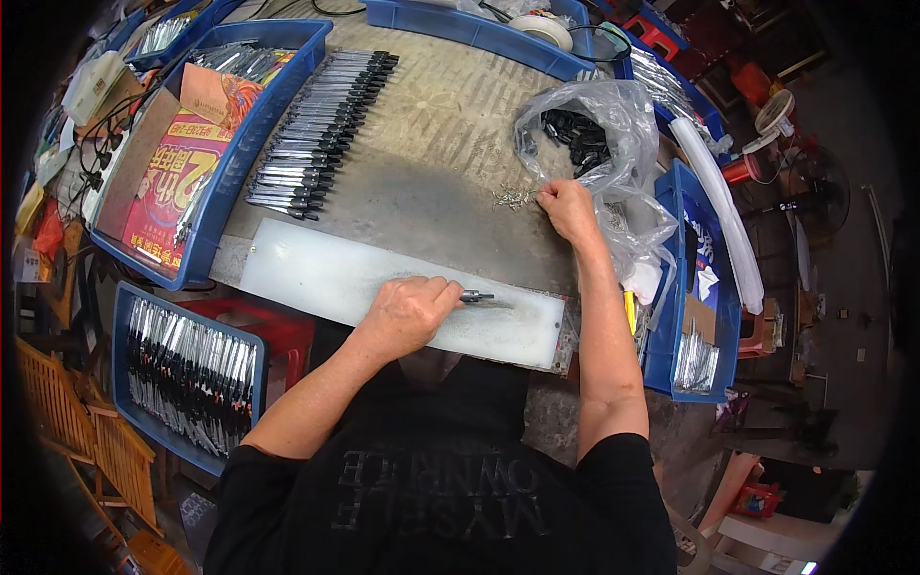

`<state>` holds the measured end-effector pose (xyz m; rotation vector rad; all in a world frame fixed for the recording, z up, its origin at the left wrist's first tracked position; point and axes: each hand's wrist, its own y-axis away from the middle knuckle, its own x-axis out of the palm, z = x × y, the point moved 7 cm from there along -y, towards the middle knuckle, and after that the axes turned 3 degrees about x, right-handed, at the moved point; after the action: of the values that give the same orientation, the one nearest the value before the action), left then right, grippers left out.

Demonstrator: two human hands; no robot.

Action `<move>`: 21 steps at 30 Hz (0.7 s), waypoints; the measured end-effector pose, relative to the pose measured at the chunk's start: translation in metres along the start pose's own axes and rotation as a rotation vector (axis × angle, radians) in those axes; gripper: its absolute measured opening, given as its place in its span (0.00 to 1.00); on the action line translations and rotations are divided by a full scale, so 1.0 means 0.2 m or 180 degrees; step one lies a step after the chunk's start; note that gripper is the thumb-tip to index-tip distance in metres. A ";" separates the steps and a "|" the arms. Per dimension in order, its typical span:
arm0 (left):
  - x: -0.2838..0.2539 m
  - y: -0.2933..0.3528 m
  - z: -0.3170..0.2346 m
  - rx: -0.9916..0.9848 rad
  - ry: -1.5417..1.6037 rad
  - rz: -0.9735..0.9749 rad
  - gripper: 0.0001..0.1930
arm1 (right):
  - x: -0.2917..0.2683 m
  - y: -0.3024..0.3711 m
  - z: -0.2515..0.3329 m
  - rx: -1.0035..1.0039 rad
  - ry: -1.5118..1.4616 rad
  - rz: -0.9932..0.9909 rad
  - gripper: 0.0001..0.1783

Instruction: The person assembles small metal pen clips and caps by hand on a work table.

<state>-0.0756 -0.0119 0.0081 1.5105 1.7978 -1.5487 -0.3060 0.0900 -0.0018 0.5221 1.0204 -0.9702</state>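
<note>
The left hand point(412, 311) grips a dark-tipped pen point(476, 297) above the white board point(316, 266). Beyond the board, the right hand point(567, 206) is pinched narrow at small metal parts point(511, 198), any held piece impossible to tell; farther beyond it sits a clear plastic bag point(628, 115).

a dark rod point(475, 297) points right while silvery bits point(513, 198) lie scattered.
</note>
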 end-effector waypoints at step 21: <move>-0.01 0.00 0.00 0.0053 0.0001 -0.0211 0.08 | -0.01 0.08 -0.02 0.0199 -0.0372 -0.0063 0.11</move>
<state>-0.0749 -0.0128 0.0097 1.4727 1.8574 -1.5980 -0.2949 0.1009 -0.0025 0.5017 0.8945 -1.0408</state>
